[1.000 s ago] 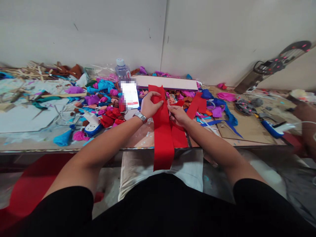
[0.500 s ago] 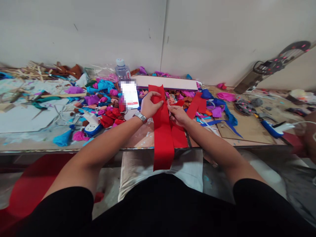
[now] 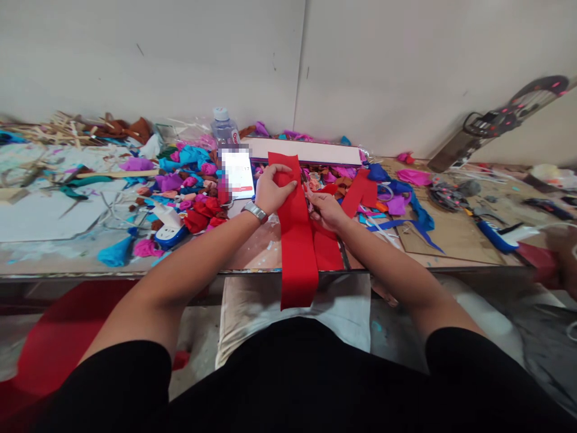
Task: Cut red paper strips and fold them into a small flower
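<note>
A long red crepe paper strip [image 3: 298, 252] runs from the tabletop down over the front edge toward my lap. My left hand [image 3: 273, 191] grips its upper part, thumb and fingers bent against the paper. At the strip's right edge, my right hand [image 3: 327, 209] is closed around a pair of scissors [image 3: 307, 187], whose narrow blades point away from me. My fingers partly hide the scissors' handles. More red paper [image 3: 328, 249] lies under my right wrist, and another red piece [image 3: 362, 192] rests farther right.
A lit phone [image 3: 238, 174] leans near a plastic bottle [image 3: 224, 127] at the back. Crumpled coloured paper pieces [image 3: 202, 207] cover much of the table. Left are pliers [image 3: 72, 192] and a white-and-blue power socket [image 3: 170, 231]; a blue-and-white tool [image 3: 498, 236] lies right.
The top of the red strip has shifted slightly left and up. Both hands stay in nearly the same place, still holding the paper and the scissors.
</note>
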A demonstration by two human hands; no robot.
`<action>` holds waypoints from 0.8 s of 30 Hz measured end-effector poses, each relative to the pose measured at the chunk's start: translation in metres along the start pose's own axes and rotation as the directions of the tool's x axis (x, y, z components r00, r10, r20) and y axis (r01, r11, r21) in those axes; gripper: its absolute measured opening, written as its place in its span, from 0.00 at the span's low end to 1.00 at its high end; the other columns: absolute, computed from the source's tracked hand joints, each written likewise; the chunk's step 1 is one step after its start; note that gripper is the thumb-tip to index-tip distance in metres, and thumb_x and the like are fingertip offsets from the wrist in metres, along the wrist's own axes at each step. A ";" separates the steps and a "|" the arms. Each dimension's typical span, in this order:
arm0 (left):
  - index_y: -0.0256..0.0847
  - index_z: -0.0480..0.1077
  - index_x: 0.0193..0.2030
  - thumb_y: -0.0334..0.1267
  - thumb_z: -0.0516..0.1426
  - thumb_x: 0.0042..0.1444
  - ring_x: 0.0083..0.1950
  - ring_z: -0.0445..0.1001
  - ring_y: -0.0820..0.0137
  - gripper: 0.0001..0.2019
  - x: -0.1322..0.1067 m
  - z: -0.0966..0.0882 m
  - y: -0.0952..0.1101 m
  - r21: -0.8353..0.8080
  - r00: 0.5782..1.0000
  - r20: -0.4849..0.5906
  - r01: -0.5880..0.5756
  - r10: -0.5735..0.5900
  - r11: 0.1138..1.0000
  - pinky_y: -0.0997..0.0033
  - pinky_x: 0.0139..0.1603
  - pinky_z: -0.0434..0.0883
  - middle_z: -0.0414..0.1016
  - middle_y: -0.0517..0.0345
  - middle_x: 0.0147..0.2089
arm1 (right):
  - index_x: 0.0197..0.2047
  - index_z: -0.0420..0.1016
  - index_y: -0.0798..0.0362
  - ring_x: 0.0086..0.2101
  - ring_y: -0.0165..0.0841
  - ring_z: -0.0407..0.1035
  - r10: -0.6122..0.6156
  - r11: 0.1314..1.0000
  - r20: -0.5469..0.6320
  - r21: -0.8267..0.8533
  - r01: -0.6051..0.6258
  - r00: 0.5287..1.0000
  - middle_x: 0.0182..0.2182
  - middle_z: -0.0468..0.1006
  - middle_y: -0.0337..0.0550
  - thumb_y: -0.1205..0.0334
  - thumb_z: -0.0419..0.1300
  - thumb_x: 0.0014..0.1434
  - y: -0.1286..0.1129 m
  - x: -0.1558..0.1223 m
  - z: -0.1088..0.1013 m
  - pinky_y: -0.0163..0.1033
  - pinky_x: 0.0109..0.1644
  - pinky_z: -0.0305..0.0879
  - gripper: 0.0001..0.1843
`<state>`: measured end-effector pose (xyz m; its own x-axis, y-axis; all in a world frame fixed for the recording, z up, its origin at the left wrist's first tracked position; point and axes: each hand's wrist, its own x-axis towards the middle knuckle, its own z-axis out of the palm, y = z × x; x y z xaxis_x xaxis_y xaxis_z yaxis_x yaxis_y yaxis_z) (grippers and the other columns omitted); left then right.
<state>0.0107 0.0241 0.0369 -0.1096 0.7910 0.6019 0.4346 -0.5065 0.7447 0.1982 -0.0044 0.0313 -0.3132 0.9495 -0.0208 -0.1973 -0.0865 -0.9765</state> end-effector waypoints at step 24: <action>0.45 0.75 0.45 0.35 0.67 0.52 0.52 0.80 0.59 0.13 -0.005 0.004 -0.003 0.010 0.998 0.030 -0.049 0.048 0.999 0.52 0.62 0.74 0.83 0.56 0.50 | 0.19 0.67 0.54 0.13 0.19 0.52 -0.021 1.000 -0.011 -0.021 0.021 1.000 0.13 0.66 0.32 0.44 0.72 0.60 0.001 0.001 -0.001 0.28 0.16 0.45 0.30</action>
<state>0.0136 0.0231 0.0306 -0.0615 0.7756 0.6282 0.4484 -0.5408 0.7117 0.1991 -0.0033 0.0300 -0.2987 0.9543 -0.0028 -0.1844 -0.0606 -0.9810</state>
